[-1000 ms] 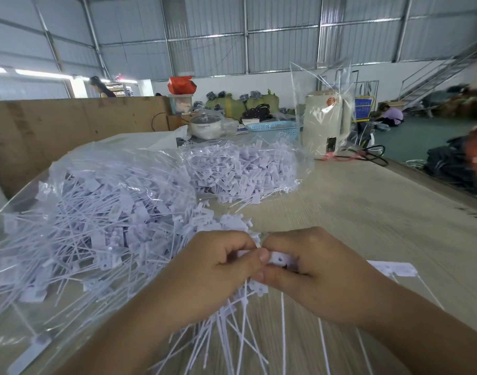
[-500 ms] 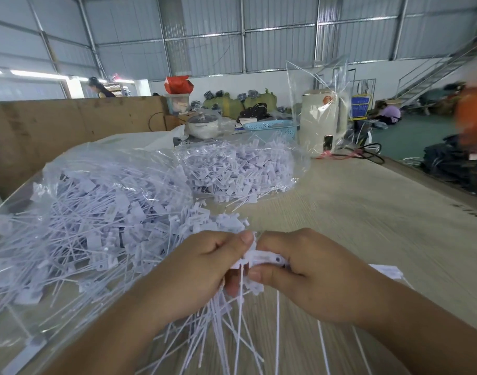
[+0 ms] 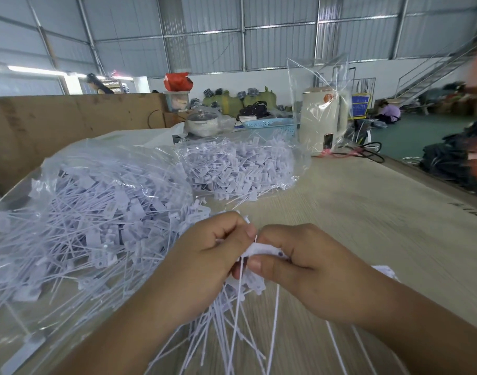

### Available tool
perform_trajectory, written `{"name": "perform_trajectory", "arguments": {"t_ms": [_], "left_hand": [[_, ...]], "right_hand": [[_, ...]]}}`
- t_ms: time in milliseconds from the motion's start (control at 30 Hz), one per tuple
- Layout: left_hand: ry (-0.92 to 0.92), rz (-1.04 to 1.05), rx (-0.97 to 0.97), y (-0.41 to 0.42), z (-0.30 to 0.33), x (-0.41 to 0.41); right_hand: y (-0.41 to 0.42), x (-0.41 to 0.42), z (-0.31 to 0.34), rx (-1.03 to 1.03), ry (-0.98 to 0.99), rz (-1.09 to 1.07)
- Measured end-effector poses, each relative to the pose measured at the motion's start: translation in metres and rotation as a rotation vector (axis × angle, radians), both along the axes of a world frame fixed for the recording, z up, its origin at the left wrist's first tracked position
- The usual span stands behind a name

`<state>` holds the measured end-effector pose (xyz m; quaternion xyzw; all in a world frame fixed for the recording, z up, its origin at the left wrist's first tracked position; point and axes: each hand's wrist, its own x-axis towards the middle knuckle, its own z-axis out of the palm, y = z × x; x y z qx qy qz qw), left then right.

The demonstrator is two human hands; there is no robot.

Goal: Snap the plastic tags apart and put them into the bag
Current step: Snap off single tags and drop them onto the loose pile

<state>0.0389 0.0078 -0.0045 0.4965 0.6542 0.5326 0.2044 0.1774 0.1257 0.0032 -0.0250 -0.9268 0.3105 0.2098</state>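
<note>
A strip of joined plastic tags is pinched between both hands over the table

The strip of tags (image 3: 261, 251) is gripped at its white heads by the curled fingers and thumb of the left hand (image 3: 204, 266) and the right hand (image 3: 307, 269), thumbs nearly touching, while the thin tails are left hanging toward the table (image 3: 367, 212). Just left of the hands, a clear bag (image 3: 83, 212) heaped with loose tags is seen lying on the table; beyond it a second filled bag (image 3: 240, 163) is set, and farther back a cream kettle (image 3: 321, 117) is wrapped in clear plastic
</note>
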Motion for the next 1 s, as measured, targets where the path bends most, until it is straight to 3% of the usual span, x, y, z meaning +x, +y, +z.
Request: {"name": "perform_trajectory", "arguments": {"t_ms": [467, 1000], "left_hand": [[-0.159, 0.115, 0.140, 0.002, -0.001, 0.014], [-0.390, 0.036, -0.058, 0.000, 0.004, 0.007]], "right_hand": [[-0.004, -0.003, -0.009, 0.020, 0.195, -0.062], [-0.005, -0.003, -0.011, 0.153, 0.148, -0.030]]}}
